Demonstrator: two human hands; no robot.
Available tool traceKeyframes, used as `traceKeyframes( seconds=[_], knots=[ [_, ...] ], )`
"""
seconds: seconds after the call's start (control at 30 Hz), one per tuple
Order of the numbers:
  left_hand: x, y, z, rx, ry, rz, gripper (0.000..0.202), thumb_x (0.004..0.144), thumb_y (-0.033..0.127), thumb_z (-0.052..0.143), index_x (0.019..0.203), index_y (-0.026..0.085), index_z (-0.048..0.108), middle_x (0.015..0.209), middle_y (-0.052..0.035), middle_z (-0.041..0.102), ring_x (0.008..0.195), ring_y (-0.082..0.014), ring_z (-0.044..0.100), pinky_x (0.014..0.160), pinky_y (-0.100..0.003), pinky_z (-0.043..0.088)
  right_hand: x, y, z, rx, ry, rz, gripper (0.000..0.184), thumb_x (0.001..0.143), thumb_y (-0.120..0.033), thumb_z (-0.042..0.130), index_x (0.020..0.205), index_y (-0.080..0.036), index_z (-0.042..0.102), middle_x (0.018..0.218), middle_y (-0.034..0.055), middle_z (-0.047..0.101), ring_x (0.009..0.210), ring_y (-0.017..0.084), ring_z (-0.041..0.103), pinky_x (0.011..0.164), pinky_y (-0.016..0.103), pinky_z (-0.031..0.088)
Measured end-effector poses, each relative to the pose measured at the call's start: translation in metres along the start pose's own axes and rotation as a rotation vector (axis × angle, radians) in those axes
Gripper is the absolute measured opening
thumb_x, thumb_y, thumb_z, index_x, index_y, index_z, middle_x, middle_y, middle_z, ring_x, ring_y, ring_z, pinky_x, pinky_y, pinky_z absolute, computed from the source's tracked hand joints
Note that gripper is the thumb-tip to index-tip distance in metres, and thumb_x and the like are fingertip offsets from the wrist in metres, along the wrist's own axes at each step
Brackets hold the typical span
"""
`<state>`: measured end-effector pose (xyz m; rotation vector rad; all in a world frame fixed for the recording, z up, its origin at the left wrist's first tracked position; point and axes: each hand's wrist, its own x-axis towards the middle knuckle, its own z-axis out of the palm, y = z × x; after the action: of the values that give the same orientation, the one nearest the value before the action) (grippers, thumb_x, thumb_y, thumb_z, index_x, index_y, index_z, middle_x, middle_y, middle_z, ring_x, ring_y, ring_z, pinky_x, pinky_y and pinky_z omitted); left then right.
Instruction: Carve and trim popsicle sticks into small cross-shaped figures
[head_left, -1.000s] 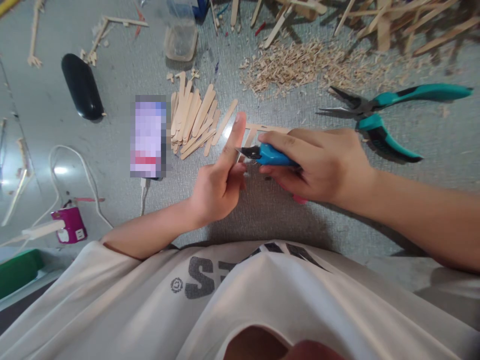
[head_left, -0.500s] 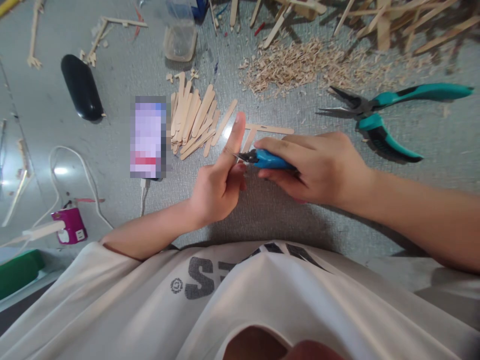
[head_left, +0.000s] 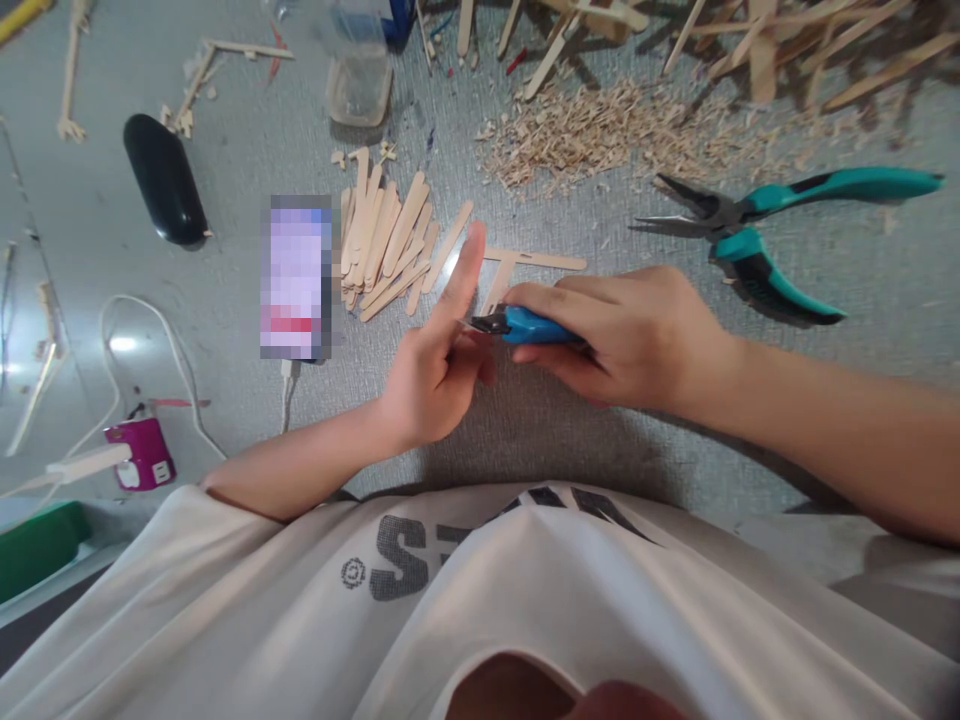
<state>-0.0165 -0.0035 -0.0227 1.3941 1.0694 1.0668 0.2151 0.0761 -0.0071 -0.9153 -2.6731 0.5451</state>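
My right hand (head_left: 630, 335) is closed around small blue-handled cutters (head_left: 525, 325), whose dark jaws point left at my left hand (head_left: 439, 360). That hand has its index finger stretched up and its other fingers curled in a pinch at the jaws; what they pinch is too small to make out. Just behind the hands lies a T-shaped piece of glued wooden sticks (head_left: 525, 265). A pile of flat wooden sticks (head_left: 386, 240) lies to the left of it on the grey floor.
Teal long-nose pliers (head_left: 757, 230) lie at the right, wood clippings (head_left: 600, 130) and loose sticks behind. A phone (head_left: 295, 277) on a white cable, a black case (head_left: 165, 180), a clear cup (head_left: 361, 75), a purple plug (head_left: 142, 450) and a green tray (head_left: 37, 545) sit left.
The cutters and my right hand have crept a little to the left, closer into my left hand's pinch. The left hand has stayed in place.
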Motion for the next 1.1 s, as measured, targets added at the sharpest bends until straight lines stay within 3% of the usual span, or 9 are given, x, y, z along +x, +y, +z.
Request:
traceKeyframes(
  seconds=[0.17,0.23,0.4,0.53,0.73,0.9,1.0,1.1],
  knots=[
    [0.0,-0.002,0.0,0.047,0.007,-0.03,0.071,0.119,0.037,0.048,0.185,0.025,0.027,0.068,0.0077,0.062,0.055,-0.0105,0.055,0.067,-0.024,0.059,0.0,-0.001,-0.006,0.04,-0.002,0.123,0.062,0.119,-0.065,0.036,0.149,-0.024,0.073,0.119,0.0136,0.086,0.1,0.03,0.08,0.073,0.038,0.051],
    [-0.001,-0.003,0.0,0.049,0.011,-0.043,0.072,0.119,0.04,0.05,0.185,0.025,0.027,0.067,0.0077,0.062,0.055,-0.0107,0.055,0.067,-0.024,0.058,0.0,0.0,-0.007,0.034,-0.014,0.148,0.064,0.119,-0.066,0.035,0.151,-0.025,0.071,0.119,0.0131,0.086,0.099,0.03,0.08,0.073,0.038,0.05],
    [-0.001,0.002,-0.001,-0.009,0.02,-0.127,0.077,0.116,0.042,0.056,0.185,0.023,0.028,0.067,0.0077,0.063,0.056,-0.0118,0.057,0.07,-0.025,0.06,0.0,0.003,-0.002,-0.011,0.022,-0.004,0.067,0.12,-0.066,0.033,0.143,-0.02,0.076,0.108,0.0101,0.087,0.083,0.024,0.078,0.064,0.035,0.041],
    [-0.001,0.004,-0.002,-0.011,0.031,-0.151,0.075,0.116,0.04,0.057,0.184,0.026,0.031,0.067,0.0071,0.065,0.057,-0.0131,0.06,0.073,-0.028,0.063,0.001,0.002,-0.003,0.012,0.104,0.04,0.067,0.12,-0.067,0.034,0.141,-0.02,0.076,0.106,0.0098,0.086,0.088,0.025,0.079,0.067,0.035,0.046],
    [0.0,0.004,-0.001,-0.113,0.046,-0.199,0.067,0.111,0.038,0.067,0.175,0.032,0.048,0.098,-0.003,0.082,0.057,-0.011,0.062,0.068,-0.03,0.064,0.003,0.001,-0.006,0.015,0.097,0.11,0.071,0.121,-0.068,0.029,0.145,-0.018,0.074,0.11,0.012,0.086,0.095,0.026,0.08,0.072,0.035,0.049],
    [0.002,0.013,0.001,-0.178,-0.045,-0.237,0.075,0.114,0.037,0.061,0.183,0.03,0.033,0.067,0.0058,0.068,0.049,-0.0122,0.058,0.055,-0.025,0.057,0.001,-0.002,-0.007,-0.037,0.08,0.1,0.078,0.119,-0.072,0.024,0.15,-0.021,0.073,0.102,0.0118,0.085,0.087,0.026,0.078,0.065,0.036,0.043],
    [0.002,0.014,0.001,-0.195,-0.077,-0.241,0.081,0.115,0.035,0.057,0.187,0.028,0.019,0.065,0.0074,0.065,0.048,-0.0121,0.059,0.051,-0.023,0.054,0.0,-0.004,-0.008,-0.074,-0.013,0.13,0.072,0.119,-0.069,0.028,0.149,-0.022,0.073,0.103,0.0132,0.085,0.085,0.028,0.077,0.064,0.037,0.042],
    [0.001,0.011,0.0,-0.213,-0.075,-0.256,0.087,0.115,0.039,0.061,0.187,0.028,0.015,0.067,0.0076,0.067,0.05,-0.0114,0.06,0.052,-0.022,0.054,0.0,-0.004,-0.006,-0.093,-0.01,0.09,0.068,0.118,-0.068,0.032,0.145,-0.022,0.075,0.104,0.0114,0.086,0.082,0.027,0.077,0.062,0.037,0.039]
  ],
)
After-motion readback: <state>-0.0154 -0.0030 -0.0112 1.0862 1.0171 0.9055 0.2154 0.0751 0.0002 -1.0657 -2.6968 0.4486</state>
